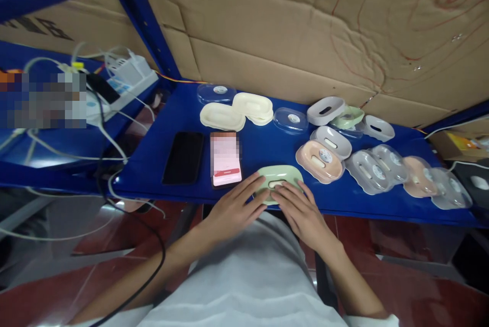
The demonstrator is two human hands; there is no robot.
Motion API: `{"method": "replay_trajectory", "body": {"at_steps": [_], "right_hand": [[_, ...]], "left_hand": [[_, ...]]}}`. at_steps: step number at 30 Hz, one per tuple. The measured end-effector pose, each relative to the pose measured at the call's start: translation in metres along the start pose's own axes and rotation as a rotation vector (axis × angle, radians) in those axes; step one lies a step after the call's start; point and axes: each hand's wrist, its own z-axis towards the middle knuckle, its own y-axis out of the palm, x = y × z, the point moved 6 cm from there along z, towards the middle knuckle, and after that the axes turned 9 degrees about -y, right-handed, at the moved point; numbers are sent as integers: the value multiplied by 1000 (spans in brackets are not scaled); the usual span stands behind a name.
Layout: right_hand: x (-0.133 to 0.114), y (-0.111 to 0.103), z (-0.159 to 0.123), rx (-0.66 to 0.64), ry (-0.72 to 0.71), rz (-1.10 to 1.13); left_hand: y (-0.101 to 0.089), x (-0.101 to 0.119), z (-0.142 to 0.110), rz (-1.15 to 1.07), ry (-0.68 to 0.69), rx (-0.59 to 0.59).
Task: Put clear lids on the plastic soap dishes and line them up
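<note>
A pale green soap dish (pixel 284 171) lies at the front edge of the blue table, in front of my body. A cream insert (pixel 275 184) sits at the slot in its middle. My left hand (pixel 242 199) grips the dish's left side, fingers laid over the rim and thumb out of sight. From the right, my right hand (pixel 300 210) holds the dish, its fingertips at the insert. Whether they press it or only rest there I cannot tell. Just left of the dish is a phone with a lit pink screen (pixel 225 159).
A dark phone (pixel 183 158) lies further left. Cream dish parts (pixel 222 116) and clear lids (pixel 290 119) are behind. On the right sit pink dishes (pixel 321 161), grey dishes (pixel 369 170) and a grey-white cover (pixel 326 110). Cardboard (pixel 267 26) walls the back; cables (pixel 114 148) hang left.
</note>
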Motion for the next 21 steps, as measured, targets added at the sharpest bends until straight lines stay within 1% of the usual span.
{"method": "replay_trajectory", "body": {"at_steps": [2,3,5,6,7,8,9,11,13,15,17,19,21], "right_hand": [[7,-9,-11,83,29,-57],[15,-17,-18,160,94,-101],[37,-35,-38,331,306,-212],[48,-41,-48,387,412,-259],[57,-45,-56,411,492,-288],[65,-45,-61,407,535,-297],[70,-43,-62,384,543,-287],[75,-36,-56,316,487,-217],[80,-29,-43,242,403,-136],[90,-29,-27,180,329,-95],[110,-39,-9,158,277,-137],[139,-53,10,150,257,-249],[171,-62,31,118,254,-358]], "left_hand": [[0,2,-1,-8,1,3],[0,3,-2,-8,4,7],[-1,6,-3,-14,6,26],[-1,8,-3,-25,6,38],[-1,9,-3,-42,5,52],[-1,10,-4,-60,5,67],[-1,10,-4,-78,7,78],[1,11,-5,-104,11,80],[3,11,-6,-124,12,74],[5,11,-6,-137,11,65],[5,9,-6,-141,9,62],[5,8,-6,-140,4,58],[5,8,-6,-142,-1,63]]}}
